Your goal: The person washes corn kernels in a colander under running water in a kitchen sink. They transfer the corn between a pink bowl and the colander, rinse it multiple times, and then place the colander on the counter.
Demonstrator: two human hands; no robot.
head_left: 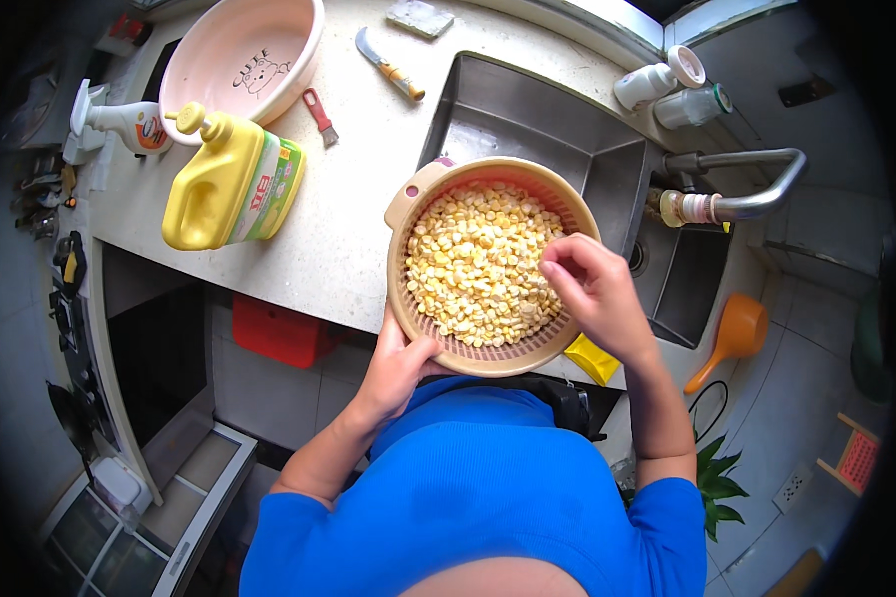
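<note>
A round tan plastic colander (400, 289) with slotted walls is in front of my body, partly over the near edge of the sink. Pale yellow and white corn kernels (483, 264) fill much of it. My left hand (396, 370) grips the rim at the near left, thumb on top and fingers underneath. Over the right side of the colander is my right hand (595, 294), its thumb and fingertips pinched together just above the kernels. Whatever may be between those fingertips is too small to make out.
Behind the colander lies a steel sink (607, 139) with a curved faucet (767, 184). At the left stand a yellow pump jug (229, 189), a pink basin (194, 70) and a spray bottle (119, 121). A knife (388, 65) and red-handled scraper (319, 114) lie on the counter.
</note>
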